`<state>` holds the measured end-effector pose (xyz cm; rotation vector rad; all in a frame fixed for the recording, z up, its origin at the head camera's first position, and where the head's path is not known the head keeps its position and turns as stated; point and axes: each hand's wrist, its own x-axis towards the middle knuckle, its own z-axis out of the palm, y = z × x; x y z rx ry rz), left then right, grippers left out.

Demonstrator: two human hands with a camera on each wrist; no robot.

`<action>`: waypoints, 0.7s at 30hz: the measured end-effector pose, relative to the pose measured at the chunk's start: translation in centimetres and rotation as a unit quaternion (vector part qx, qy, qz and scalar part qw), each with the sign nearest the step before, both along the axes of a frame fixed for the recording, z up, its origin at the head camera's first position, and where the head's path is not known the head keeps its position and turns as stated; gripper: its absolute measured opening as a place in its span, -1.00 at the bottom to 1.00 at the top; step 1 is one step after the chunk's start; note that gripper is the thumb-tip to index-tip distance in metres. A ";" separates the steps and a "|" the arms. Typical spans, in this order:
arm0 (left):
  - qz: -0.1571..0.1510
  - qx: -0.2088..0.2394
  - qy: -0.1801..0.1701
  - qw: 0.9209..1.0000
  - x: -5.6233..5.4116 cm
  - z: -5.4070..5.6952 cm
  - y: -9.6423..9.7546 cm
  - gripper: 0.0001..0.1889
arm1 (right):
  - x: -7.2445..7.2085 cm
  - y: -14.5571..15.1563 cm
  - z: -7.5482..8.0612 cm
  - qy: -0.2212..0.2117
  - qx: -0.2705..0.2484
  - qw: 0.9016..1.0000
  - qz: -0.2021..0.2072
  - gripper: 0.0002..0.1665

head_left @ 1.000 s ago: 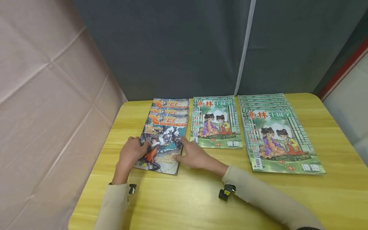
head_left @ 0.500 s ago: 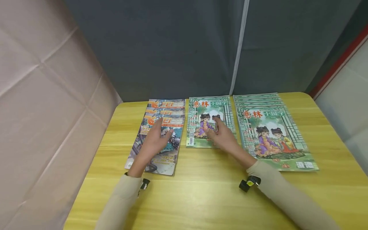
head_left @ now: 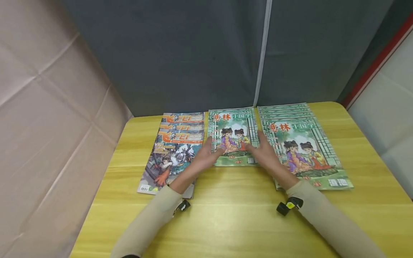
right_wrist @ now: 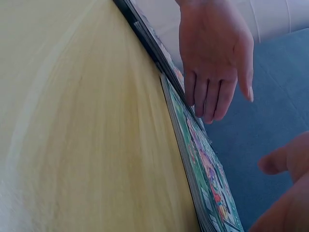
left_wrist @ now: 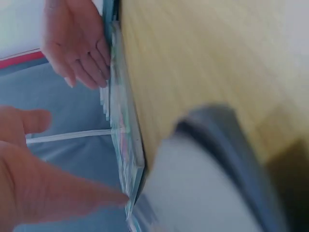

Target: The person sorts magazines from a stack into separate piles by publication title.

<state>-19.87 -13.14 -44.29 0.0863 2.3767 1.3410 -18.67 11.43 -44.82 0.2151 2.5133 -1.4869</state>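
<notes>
A green-covered stack of magazines (head_left: 234,140) lies at the back middle of the table, two cartoon girls on its top cover. My left hand (head_left: 206,156) is at its left edge, fingers straight and thumb over the cover. On the opposite side, my right hand (head_left: 266,154) has its fingers stretched along the right edge, thumb above the cover's lower part. The right wrist view shows the left hand (right_wrist: 212,63) with palm facing inward and nothing held. Seen from the left wrist, the right hand (left_wrist: 82,43) is likewise flat and holds nothing.
To the left lie fanned magazines (head_left: 174,154) with orange lettering, partly under the left forearm. Several green magazines (head_left: 309,161) are fanned at the right, beside the right hand. A dark grey curtain (head_left: 180,57) hangs behind the yellow wooden table (head_left: 232,218).
Both hands have left the orange-lettered magazines on the left and moved right to either side of the middle green stack. The view has shifted slightly. The magazines keep their places.
</notes>
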 end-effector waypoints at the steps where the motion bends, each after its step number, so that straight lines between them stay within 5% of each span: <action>1: 0.003 -0.002 -0.004 1.000 -0.1 -0.2 0.2 0.04 | 0.0 -0.1 -0.1 -0.004 -0.003 1.000 0.000 0.19; 7: 0.023 0.023 -0.041 0.999 -0.8 -0.3 0.7 0.12 | 0.1 -0.4 0.3 -0.026 -0.047 0.998 -0.019 0.27; 11: 0.072 0.084 -0.058 0.992 -1.4 0.2 0.7 0.11 | -0.1 -0.3 0.9 -0.029 -0.089 0.995 -0.039 0.20; 18: 0.175 0.199 -0.076 0.961 -2.3 0.2 0.3 -0.01 | -0.4 -0.3 1.3 -0.028 -0.117 0.992 -0.041 0.08; 21: 0.194 0.231 -0.089 0.949 -2.8 -0.1 0.3 -0.14 | -0.4 -0.4 1.3 -0.020 -0.118 0.992 -0.040 0.04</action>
